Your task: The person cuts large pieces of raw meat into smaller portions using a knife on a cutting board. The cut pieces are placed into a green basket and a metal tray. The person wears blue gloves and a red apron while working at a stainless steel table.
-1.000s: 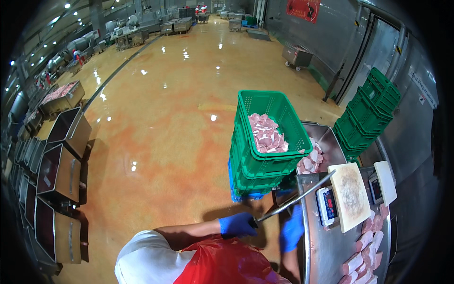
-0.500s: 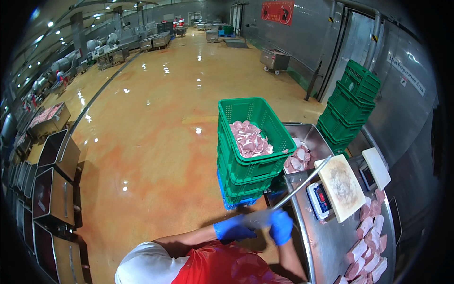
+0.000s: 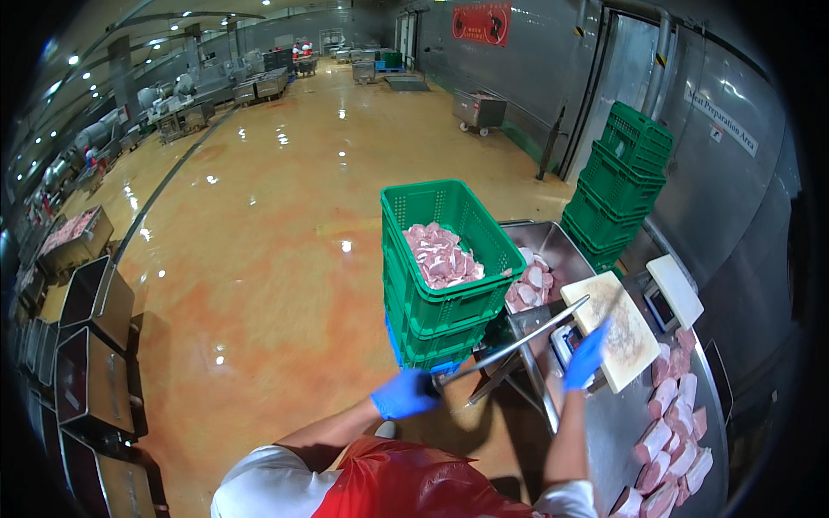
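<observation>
My left hand (image 3: 404, 394), in a blue glove, grips the handle of a long thin steel blade (image 3: 518, 341) that slants up to the right toward a white cutting board (image 3: 623, 332). My right hand (image 3: 587, 354), also in a blue glove, reaches out with fingers stretched over the near edge of that board, above a small scale (image 3: 563, 341). The board rests on a steel table (image 3: 604, 423). A green crate (image 3: 432, 197) with pink meat pieces (image 3: 442, 257) tops a short crate stack just left of the table.
Meat slices (image 3: 673, 432) lie in rows on the table's near right side. A steel tub of meat (image 3: 531, 283) stands behind the board. Stacked green crates (image 3: 623, 177) stand by the steel wall. Dark bins (image 3: 95, 302) line the left. Orange wet floor (image 3: 259, 242) stretches ahead.
My right hand has left the blade handle beside my left hand and moved right and up to the cutting board. The left hand still holds the blade.
</observation>
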The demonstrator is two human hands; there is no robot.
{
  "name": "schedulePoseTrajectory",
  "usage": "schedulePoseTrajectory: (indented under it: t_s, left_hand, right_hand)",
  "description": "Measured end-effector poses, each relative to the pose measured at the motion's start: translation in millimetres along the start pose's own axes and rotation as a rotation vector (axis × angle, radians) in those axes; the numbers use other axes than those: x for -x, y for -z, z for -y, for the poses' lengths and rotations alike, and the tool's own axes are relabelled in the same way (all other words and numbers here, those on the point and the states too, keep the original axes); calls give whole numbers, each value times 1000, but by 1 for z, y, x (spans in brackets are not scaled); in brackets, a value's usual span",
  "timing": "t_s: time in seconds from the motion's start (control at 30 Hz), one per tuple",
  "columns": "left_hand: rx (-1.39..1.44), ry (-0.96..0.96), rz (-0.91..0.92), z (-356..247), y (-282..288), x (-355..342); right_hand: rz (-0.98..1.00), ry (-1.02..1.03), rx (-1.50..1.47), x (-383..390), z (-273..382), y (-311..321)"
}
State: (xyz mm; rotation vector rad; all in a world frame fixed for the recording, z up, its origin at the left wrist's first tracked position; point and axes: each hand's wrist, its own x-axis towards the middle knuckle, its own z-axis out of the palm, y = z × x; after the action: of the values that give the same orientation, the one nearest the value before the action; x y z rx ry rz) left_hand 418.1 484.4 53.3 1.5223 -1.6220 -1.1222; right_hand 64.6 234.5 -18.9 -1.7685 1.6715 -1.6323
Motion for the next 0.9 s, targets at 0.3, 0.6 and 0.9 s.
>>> schedulePoseTrajectory:
  t_s: [0.3,0.6,0.9]
  left_hand:
    - [-793,-57,-625,31,42,12]
    - [-782,-278,-658,-22,70,-1]
    - [-827,-342,-737,-39,78,-4]
  right_hand:
    - [104,43,-54,114,93,24]
    - [17,17,-488,83,148,-6]
    - [437,490,-3,155,70,3]
